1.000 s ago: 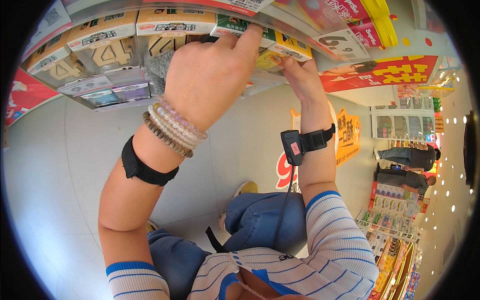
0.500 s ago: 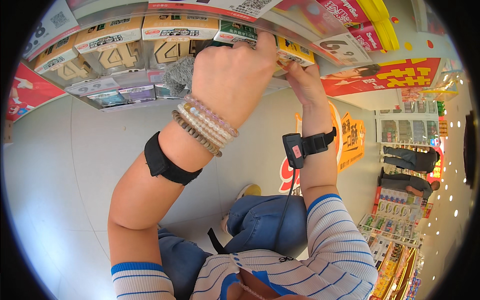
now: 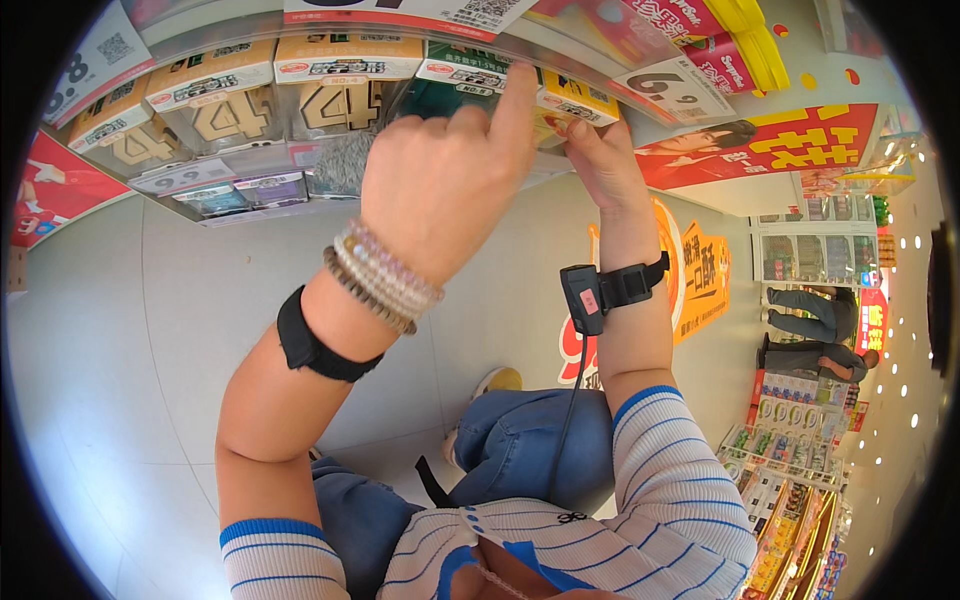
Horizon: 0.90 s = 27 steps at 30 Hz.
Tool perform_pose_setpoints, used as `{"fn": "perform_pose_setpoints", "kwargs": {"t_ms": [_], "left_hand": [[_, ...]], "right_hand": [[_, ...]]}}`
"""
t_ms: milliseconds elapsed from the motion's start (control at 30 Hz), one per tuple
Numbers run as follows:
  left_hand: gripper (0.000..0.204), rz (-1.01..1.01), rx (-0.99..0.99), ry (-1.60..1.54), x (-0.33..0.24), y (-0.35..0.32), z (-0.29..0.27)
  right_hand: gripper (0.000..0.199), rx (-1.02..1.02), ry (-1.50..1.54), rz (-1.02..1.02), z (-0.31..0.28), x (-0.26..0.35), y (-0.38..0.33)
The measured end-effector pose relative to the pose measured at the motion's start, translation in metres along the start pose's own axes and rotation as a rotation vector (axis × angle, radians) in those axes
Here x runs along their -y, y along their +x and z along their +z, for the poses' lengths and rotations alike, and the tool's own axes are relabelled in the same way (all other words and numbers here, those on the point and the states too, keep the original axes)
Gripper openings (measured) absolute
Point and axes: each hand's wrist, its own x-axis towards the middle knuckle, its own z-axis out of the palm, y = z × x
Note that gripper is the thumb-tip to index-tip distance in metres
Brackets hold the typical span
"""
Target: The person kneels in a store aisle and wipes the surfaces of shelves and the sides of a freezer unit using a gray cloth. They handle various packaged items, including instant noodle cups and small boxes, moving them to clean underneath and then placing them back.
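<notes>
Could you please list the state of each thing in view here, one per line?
Left hand: raised, forefinger touching the green box.
Right hand: raised, fingers on the yellow box.
Green box: on the shelf, partly hidden by the left hand.
Yellow box: at the shelf edge, tilted.
Tan boxes: lined up on the shelf.

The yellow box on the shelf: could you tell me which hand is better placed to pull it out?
Probably the right hand: its fingers already touch the yellow box. The left hand only points a finger at the green label beside it.
</notes>
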Motion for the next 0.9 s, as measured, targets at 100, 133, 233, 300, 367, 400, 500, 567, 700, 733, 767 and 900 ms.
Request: {"fn": "perform_pose_setpoints", "kwargs": {"t_ms": [100,133,233,300,367,400,500,567,700,733,767,900], "left_hand": [[0.048,0.142,0.056,-0.133,-0.01,-0.033,-0.013],[0.045,0.189,0.124,-0.17,-0.014,-0.043,-0.017],[0.04,0.289,0.278,-0.276,-0.016,-0.068,-0.017],[0.037,0.373,0.377,-0.33,-0.016,-0.082,-0.016],[0.032,0.486,0.488,-0.377,-0.015,-0.096,-0.017],[0.033,0.556,0.598,-0.386,-0.016,-0.101,-0.016],[0.031,0.597,0.631,-0.489,-0.022,-0.111,-0.001],[0.031,0.565,0.55,-0.578,-0.03,-0.123,0.006],[0.033,0.499,0.51,-0.692,-0.038,-0.14,0.025],[0.033,0.44,0.525,-0.715,-0.035,-0.143,0.025],[0.034,0.389,0.523,-0.75,-0.034,-0.141,0.027],[0.034,-0.08,0.377,-1.037,-0.007,-0.134,0.021]], "right_hand": [[0.086,-0.014,-0.008,-0.035,0.003,0.001,0.001],[0.088,-0.021,-0.04,-0.038,0.005,0.001,-0.001],[0.095,-0.025,-0.146,-0.05,0.009,0.003,-0.007],[0.096,-0.022,-0.231,-0.069,0.011,0.005,-0.01],[0.096,-0.07,-0.316,-0.042,0.006,0.004,-0.016],[0.096,-0.097,-0.36,-0.027,0.004,0.005,-0.02],[0.094,-0.127,-0.473,-0.017,0.005,0.01,-0.03],[0.092,-0.225,-0.582,0.02,0.015,0.014,-0.041],[0.085,-0.325,-0.809,0.075,0.032,0.033,-0.076],[0.078,-0.354,-0.809,0.109,0.037,0.035,-0.085],[0.072,-0.389,-0.832,0.142,0.037,0.044,-0.096],[0.056,-0.182,-0.658,0.374,0.054,0.071,-0.116]]}}
